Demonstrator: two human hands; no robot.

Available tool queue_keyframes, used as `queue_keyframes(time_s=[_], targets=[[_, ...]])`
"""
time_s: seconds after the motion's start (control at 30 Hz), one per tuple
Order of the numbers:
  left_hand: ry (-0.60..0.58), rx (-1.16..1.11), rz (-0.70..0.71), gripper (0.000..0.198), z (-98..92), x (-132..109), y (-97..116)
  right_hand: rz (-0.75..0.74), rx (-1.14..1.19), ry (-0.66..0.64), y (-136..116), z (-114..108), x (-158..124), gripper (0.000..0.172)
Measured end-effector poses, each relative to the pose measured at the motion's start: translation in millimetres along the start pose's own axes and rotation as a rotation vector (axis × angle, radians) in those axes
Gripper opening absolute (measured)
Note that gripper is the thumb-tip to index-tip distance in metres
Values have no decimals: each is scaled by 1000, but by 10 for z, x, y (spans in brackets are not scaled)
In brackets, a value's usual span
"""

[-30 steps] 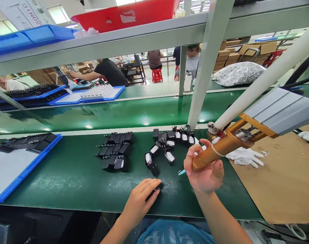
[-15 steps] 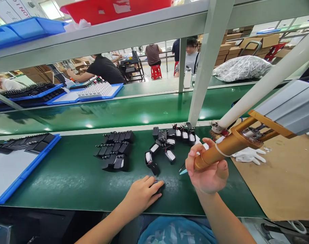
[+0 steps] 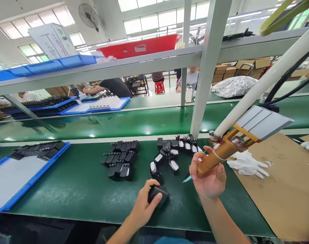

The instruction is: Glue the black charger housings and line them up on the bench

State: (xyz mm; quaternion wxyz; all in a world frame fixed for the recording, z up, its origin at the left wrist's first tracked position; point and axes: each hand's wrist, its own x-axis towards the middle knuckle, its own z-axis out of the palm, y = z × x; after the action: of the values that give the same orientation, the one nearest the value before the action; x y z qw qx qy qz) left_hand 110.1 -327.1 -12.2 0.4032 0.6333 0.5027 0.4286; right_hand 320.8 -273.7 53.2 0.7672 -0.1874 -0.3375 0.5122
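My left hand (image 3: 146, 203) is closed on a small black plastic case (image 3: 158, 196) at the front of the green bench. My right hand (image 3: 207, 178) is wrapped round the lower end of a gold cylindrical tool (image 3: 212, 157), which slants up to a grey finned housing (image 3: 263, 122). A thin teal-tipped implement (image 3: 187, 179) pokes out beside the right fingers; its other end is hidden. Ahead of the left hand lie several black cases with white blocks inside (image 3: 173, 165). To their left stand rows of black cases (image 3: 121, 156).
A blue-rimmed tray (image 3: 22, 179) with black parts sits at left. White gloves (image 3: 247, 164) lie on brown cardboard (image 3: 284, 189) at right. A white pole (image 3: 261, 84) slants over the bench near a grey upright (image 3: 204, 74). Other people sit beyond the green belt (image 3: 106, 127).
The view has tilted upward. My left hand has its thumb and fingers spread round the black case, which now shows more fully. My right hand stays on the gold tool.
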Motion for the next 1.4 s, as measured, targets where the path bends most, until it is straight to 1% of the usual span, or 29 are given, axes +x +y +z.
queue_keyframes(time_s=[0.03, 0.07, 0.1, 0.13, 0.2, 0.3, 0.4, 0.53, 0.77, 0.9, 1.0, 1.13, 1.2, 1.27, 1.33, 1.4], targets=[[107, -258, -133, 23, 43, -8, 31, -2, 1, -1, 0, -6, 3, 41], [187, -509, -245, 26, 84, -12, 70, -5, 1, -1, -1, -13, 5, 41], [232, -734, -328, 28, 121, -12, 113, -10, 0, 2, -2, -21, 6, 42], [241, -920, -378, 29, 150, -8, 156, -13, -1, 6, -2, -29, 6, 42], [208, -1158, -405, 29, 183, 3, 230, -15, -5, 12, 0, -45, 7, 44], [108, -1298, -361, 23, 184, 9, 287, -12, -3, 13, 7, -66, 13, 46], [35, -1326, -290, 19, 173, 2, 297, -14, -2, 8, 11, -77, 19, 47], [-24, -1319, -209, 19, 172, 1, 289, -19, -8, 7, 6, -78, 21, 47], [-65, -1261, -89, 19, 161, 4, 276, -19, -29, 12, 6, -78, 28, 46], [-71, -1228, -44, 20, 139, -13, 268, -24, -50, 6, 2, -86, 34, 47], [-99, -1187, -14, 21, 114, -13, 270, -25, -58, 2, -1, -87, 35, 47], [-111, -1129, 3, 22, 87, -4, 285, -28, -55, 7, 2, -95, 33, 47], [-81, -1081, -2, 23, 71, -27, 274, -27, -52, 6, 5, -107, 31, 47], [-17, -995, -36, 26, 29, -88, 231, -24, -49, 9, 8, -122, 31, 47], [83, -878, -134, 31, -71, -185, 147, -19, -46, 21, 9, -135, 33, 48], [231, -747, -258, 36, -266, -295, 32, -17, -45, 45, 10, -146, 36, 49]])
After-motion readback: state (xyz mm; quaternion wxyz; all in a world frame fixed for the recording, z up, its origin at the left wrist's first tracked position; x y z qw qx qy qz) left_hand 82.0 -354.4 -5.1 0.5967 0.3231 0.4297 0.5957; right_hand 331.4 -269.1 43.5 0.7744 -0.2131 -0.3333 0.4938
